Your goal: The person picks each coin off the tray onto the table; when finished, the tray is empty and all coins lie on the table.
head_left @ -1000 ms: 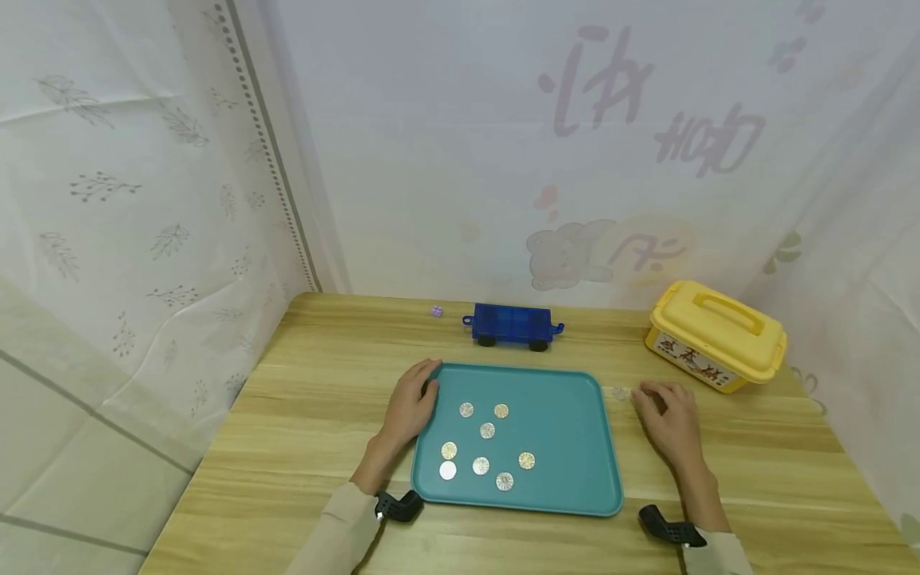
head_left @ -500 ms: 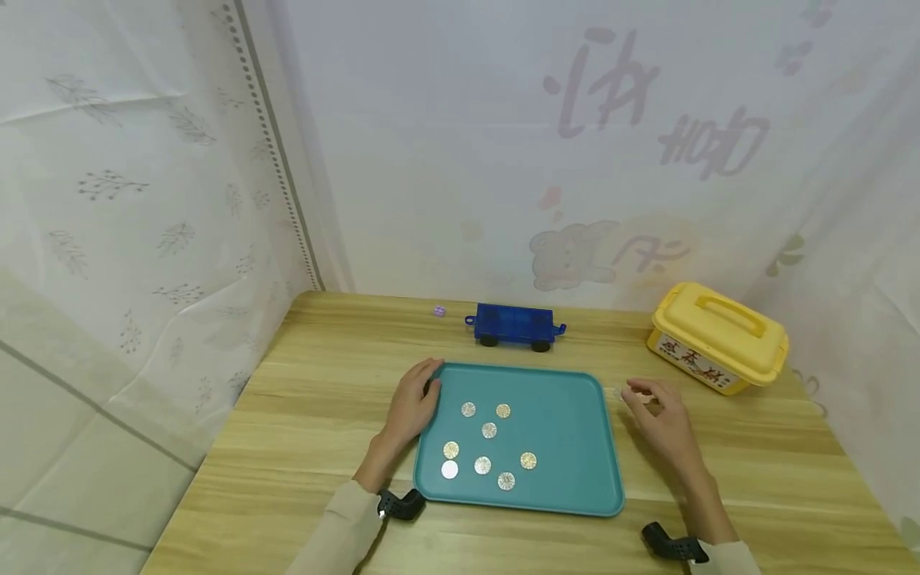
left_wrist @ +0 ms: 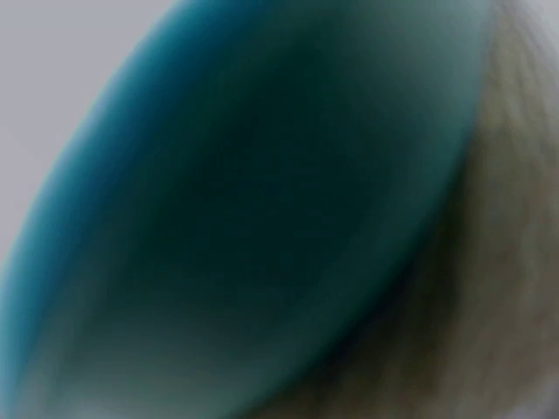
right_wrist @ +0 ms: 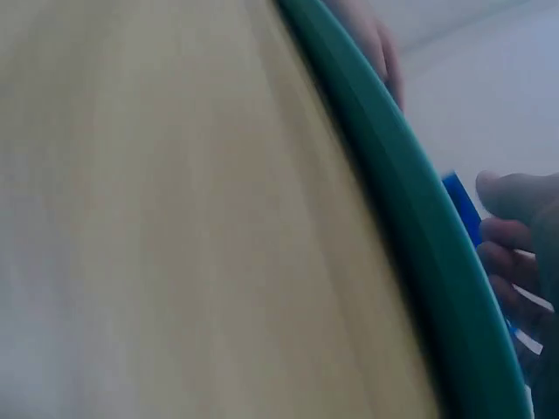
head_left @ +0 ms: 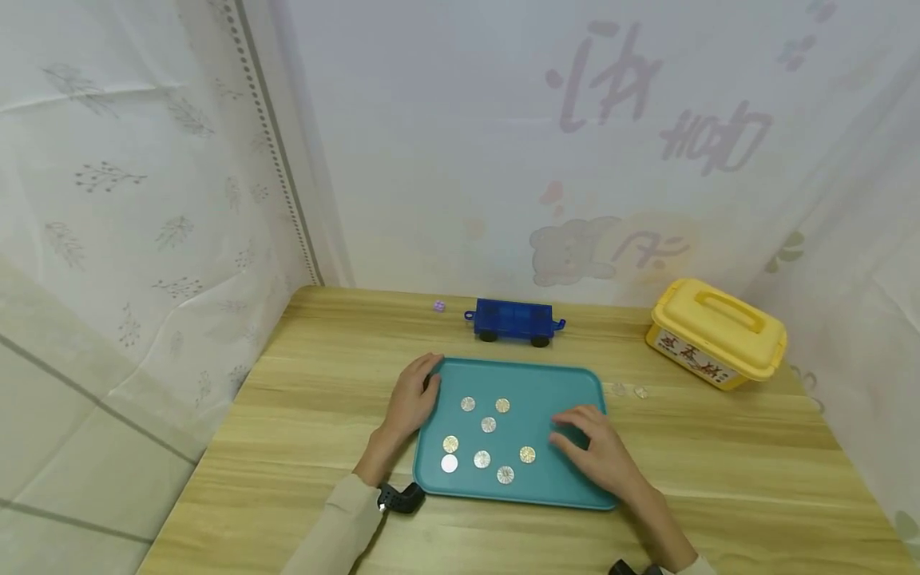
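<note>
My left hand [head_left: 411, 406] holds the left rim of a teal tray [head_left: 575, 383], thumb on the inner side. Several gold and silver coins lie spread over the tray's left and middle, among them a gold coin [head_left: 528, 454], a silver coin [head_left: 505, 475] and a bright plain-faced one [head_left: 449, 463]. My right hand [head_left: 600, 451] hovers over the tray's right part, thumb and fingers apart and bent, no coin showing between them. Outside the tray's right rim lie two more coins, a pale one [head_left: 619, 389] and a yellowish one [head_left: 641, 392]. The left wrist view is mostly blurred tray.
Behind the tray stands a blue toy wagon [head_left: 513, 319] with dark wheels. A small purple piece [head_left: 439, 306] lies to its left. At the back right sits a yellow lidded box [head_left: 719, 331] with a handle. A patterned white curtain [head_left: 446, 144] closes the back.
My right hand has moved left from beside the tray to over its right part. The yellowish coin, hidden by that hand before, now shows beside the pale one. My left hand has stayed put.
</note>
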Available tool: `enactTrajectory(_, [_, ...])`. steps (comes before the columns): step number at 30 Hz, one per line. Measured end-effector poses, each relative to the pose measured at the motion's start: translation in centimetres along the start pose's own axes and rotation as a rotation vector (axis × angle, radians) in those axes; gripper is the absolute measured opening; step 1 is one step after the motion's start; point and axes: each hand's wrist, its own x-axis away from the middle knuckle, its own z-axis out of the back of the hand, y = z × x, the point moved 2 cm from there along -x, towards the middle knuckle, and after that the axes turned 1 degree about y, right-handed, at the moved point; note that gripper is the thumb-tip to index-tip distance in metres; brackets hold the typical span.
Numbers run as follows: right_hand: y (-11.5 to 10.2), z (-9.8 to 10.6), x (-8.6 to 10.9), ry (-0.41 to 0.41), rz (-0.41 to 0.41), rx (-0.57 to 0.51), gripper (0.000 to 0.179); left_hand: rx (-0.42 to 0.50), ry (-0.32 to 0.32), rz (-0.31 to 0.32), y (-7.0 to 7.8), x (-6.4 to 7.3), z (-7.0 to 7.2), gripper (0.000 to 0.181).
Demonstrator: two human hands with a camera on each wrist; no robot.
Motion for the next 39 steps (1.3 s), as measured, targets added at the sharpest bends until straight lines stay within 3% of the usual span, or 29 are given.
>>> enactTrajectory(11, [-2.0, -3.3, 0.3, -0.011, 0.213, 0.059, 0.026, -0.005, 0.007, -0.024, -0.1, -0.1, 0.1, 0.039])
enactTrajectory(17, [-1.9, -3.5, 0.3, -0.034, 0.209, 0.055, 0.025, 0.008, 0.011, -0.02, 0.0, -0.2, 0.1, 0.038])
enactTrajectory(28, [-2.0, -3.7, 0.2, -0.115, 0.11, 0.006, 0.023, -0.002, 0.003, -0.014, -0.2, -0.1, 0.2, 0.038])
enactTrajectory(39, [-1.8, -3.7, 0.3, -0.079, 0.155, 0.054, 0.023, 0.0, 0.002, -0.021, -0.1, -0.1, 0.1, 0.039])
